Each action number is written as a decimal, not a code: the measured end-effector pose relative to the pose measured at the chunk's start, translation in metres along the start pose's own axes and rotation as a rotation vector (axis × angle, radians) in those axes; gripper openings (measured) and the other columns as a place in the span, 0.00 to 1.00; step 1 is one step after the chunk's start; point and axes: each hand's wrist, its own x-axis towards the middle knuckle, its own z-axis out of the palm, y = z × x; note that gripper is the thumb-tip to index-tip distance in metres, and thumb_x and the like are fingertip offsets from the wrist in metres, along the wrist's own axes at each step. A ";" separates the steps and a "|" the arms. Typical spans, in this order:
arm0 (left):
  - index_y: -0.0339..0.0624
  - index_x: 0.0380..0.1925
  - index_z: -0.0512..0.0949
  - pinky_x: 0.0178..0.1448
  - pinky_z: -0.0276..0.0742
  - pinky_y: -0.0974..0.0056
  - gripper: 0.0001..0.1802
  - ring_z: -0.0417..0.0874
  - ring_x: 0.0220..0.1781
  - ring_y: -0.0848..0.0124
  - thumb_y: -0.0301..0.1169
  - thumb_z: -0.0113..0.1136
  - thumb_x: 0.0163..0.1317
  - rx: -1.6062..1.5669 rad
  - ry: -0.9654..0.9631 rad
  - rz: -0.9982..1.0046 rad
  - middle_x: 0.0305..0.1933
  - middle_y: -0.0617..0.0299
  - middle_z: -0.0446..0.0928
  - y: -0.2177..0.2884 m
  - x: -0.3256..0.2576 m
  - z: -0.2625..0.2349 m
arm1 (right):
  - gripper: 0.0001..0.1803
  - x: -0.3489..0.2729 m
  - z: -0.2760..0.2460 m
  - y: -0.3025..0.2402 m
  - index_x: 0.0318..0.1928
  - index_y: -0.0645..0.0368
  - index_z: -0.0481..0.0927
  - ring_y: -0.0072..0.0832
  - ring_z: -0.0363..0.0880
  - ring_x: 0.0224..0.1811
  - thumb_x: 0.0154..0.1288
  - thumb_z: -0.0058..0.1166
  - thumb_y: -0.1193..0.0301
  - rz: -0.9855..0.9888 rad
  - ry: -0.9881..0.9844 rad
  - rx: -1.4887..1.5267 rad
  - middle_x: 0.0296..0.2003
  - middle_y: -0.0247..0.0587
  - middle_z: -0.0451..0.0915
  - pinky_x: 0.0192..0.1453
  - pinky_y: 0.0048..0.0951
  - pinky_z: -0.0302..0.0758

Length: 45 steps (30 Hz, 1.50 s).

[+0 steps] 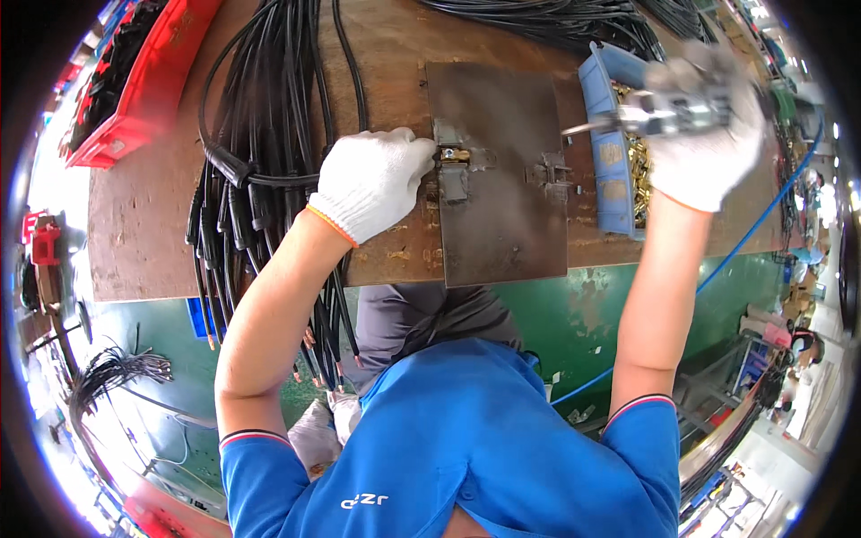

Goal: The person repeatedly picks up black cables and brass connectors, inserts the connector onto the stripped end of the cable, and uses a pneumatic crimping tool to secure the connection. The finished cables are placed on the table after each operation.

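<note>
My left hand [372, 182], in a white glove, presses a black cable end with a brass terminal [453, 155] into a small fixture [453, 170] on a dark metal plate [502, 206]. My right hand [704, 134], also gloved, grips a pneumatic screwdriver [668, 112], blurred, with its bit pointing left above the plate's right side. It hovers over a blue bin [610, 170] holding brass parts [639, 170].
A thick bundle of black cables [256, 143] lies on the brown workbench [143, 224] to the left and hangs over its front edge. A red crate [143, 81] sits far left. A blue air hose [762, 224] trails off right. More cables [556, 22] lie at the back.
</note>
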 end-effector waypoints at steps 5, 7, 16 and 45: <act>0.47 0.46 0.86 0.42 0.83 0.49 0.09 0.88 0.37 0.50 0.34 0.66 0.68 -0.001 -0.021 -0.019 0.35 0.54 0.82 0.001 0.000 -0.003 | 0.15 -0.010 0.052 0.096 0.54 0.53 0.79 0.40 0.87 0.36 0.69 0.61 0.77 0.066 -0.115 0.187 0.42 0.50 0.85 0.39 0.46 0.87; 0.47 0.46 0.86 0.42 0.83 0.49 0.09 0.88 0.37 0.50 0.34 0.65 0.68 0.001 -0.031 -0.021 0.34 0.54 0.82 0.001 0.000 -0.002 | 0.15 -0.014 0.056 0.114 0.52 0.57 0.79 0.38 0.86 0.35 0.66 0.58 0.83 0.090 -0.090 0.098 0.41 0.50 0.85 0.38 0.44 0.86; 0.47 0.46 0.86 0.41 0.83 0.49 0.09 0.88 0.36 0.49 0.34 0.66 0.68 0.006 -0.006 -0.004 0.34 0.54 0.82 0.001 -0.001 -0.002 | 0.19 -0.020 0.052 0.133 0.51 0.59 0.79 0.37 0.87 0.40 0.60 0.68 0.83 0.191 -0.129 -0.034 0.44 0.51 0.85 0.42 0.38 0.86; 0.46 0.35 0.84 0.44 0.85 0.47 0.05 0.90 0.40 0.51 0.30 0.64 0.60 0.042 -0.015 -0.042 0.36 0.54 0.86 0.004 0.002 0.002 | 0.15 -0.026 0.044 0.158 0.45 0.59 0.80 0.31 0.87 0.37 0.58 0.66 0.86 0.146 -0.308 -0.196 0.40 0.43 0.86 0.42 0.34 0.85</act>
